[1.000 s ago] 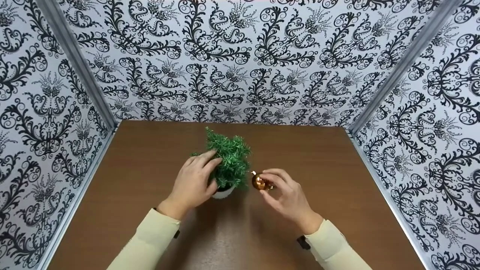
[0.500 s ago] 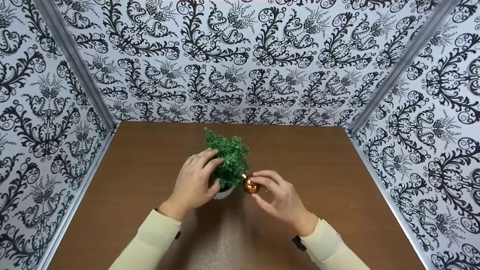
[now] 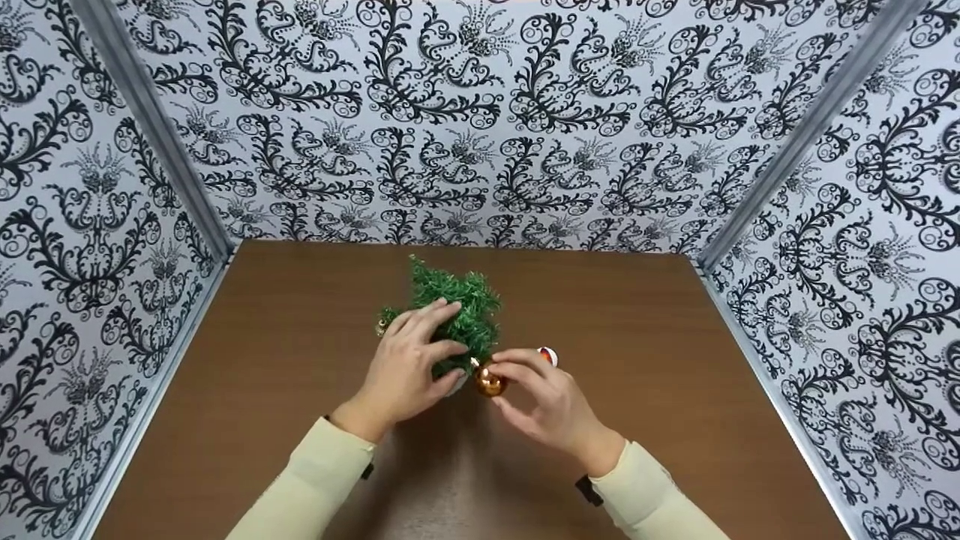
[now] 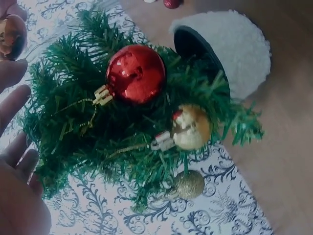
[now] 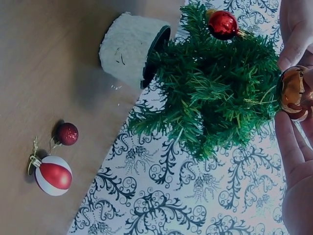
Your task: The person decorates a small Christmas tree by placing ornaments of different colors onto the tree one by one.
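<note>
A small artificial Christmas tree [image 3: 457,300] stands in a white, snow-like pot [image 5: 127,49] on the table. My right hand [image 3: 555,405] pinches a shiny copper-gold bauble [image 3: 491,381] by the tree's lower right side, its thread loop [image 5: 261,98] reaching to the branches. My left hand [image 3: 409,367] touches the tree's left and front, fingers spread and only slightly bent. A shiny red bauble [image 4: 137,74], a gold one [image 4: 191,127] and a small glittery gold one [image 4: 190,184] hang on the branches.
On the brown table [image 3: 637,315], right of the tree, lie a red-and-white striped bauble [image 5: 55,175] and a small dark red glitter bauble [image 5: 67,133]. Patterned walls [image 3: 465,150] enclose the table at the back and both sides.
My right hand has carried the copper-gold bauble leftward to the tree, uncovering the striped bauble behind it. My left hand has shifted slightly right over the branches, revealing a gold ornament at the left.
</note>
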`<state>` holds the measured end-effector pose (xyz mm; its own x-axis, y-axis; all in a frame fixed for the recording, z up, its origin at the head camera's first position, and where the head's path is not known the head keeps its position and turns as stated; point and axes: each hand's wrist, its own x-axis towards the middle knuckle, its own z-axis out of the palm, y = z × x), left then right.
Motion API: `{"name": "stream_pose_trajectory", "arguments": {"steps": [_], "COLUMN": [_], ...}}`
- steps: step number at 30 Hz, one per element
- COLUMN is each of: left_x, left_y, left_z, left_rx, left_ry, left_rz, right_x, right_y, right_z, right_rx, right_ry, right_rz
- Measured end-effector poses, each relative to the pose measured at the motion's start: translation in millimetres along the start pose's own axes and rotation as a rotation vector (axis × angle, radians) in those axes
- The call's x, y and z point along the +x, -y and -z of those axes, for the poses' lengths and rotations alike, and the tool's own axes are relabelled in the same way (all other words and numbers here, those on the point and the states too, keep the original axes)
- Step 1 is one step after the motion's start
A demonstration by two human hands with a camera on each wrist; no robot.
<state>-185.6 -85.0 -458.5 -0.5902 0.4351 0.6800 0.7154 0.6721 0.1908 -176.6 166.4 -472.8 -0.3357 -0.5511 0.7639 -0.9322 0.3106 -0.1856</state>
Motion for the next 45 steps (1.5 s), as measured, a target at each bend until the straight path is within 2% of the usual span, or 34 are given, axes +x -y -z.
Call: {"name": "stream_pose_trajectory", "arguments": {"steps": [7,17,25,34,40,45], "left_x": [-0.4,0.7,0.8,0.2,-0.7,0.4], "left_y": [-1.1,-5.8,-4.5,-6.1,-6.4,-6.1], "left_z": [-3.8,-4.0,2.4,5.1,3.5,2.3], "left_rx": [-0.013,-0.039,0.007,0.028,0.025,0.016], "left_ry": [0.010,-0.065,-0.133,-0.073,-0.077,-0.071], "left_rz": [0.032,0.048,0.060,0.078,0.073,0.066], "right_x": [-1.3,-2.8,-15.7,-27.0,-29.8,-29.7], "right_y": [2.2,3.0,3.1,4.2,5.2,5.3], "right_z": [-3.7,-5.5,-18.8,-35.7,-40.3,-39.8], "right_rx": [0.029,0.047,0.081,0.105,0.125,0.080], "right_ry": [0.013,-0.015,-0.038,0.008,0.059,0.076], "right_rz": [-0.005,-0.009,-0.088,-0.184,-0.255,-0.287]}}
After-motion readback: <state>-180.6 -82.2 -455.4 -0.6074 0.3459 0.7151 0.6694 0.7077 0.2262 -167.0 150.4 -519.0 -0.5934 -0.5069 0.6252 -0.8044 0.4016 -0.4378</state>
